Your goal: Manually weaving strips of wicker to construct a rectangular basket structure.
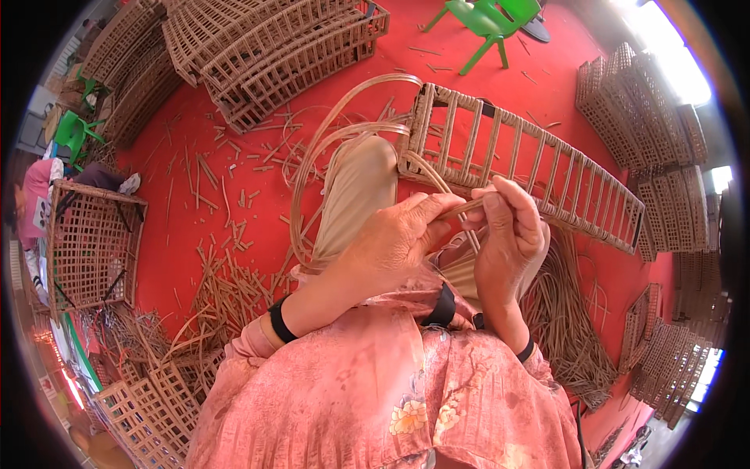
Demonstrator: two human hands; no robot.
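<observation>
My left hand (402, 234) and my right hand (509, 234) are close together in front of my lap. Between them runs a flat brown wicker strip (466, 208). The left fingers pinch one part of it, and the right thumb and fingers close on the other. Just beyond my hands lies a long, ladder-like woven wicker frame (419, 125), its near left corner by my knee. Long pale strands (298, 187) loop out from that corner over my left leg. Other strands pass down behind the pinched strip; where they end is hidden.
Cut wicker pieces (223, 293) litter the red floor on the left. A bundle of long strips (574, 320) lies at right. Stacked woven baskets (273, 62) stand far left, with more stacks (629, 109) at right. A green chair (488, 22) stands beyond. Another person (37, 195) sits by a basket.
</observation>
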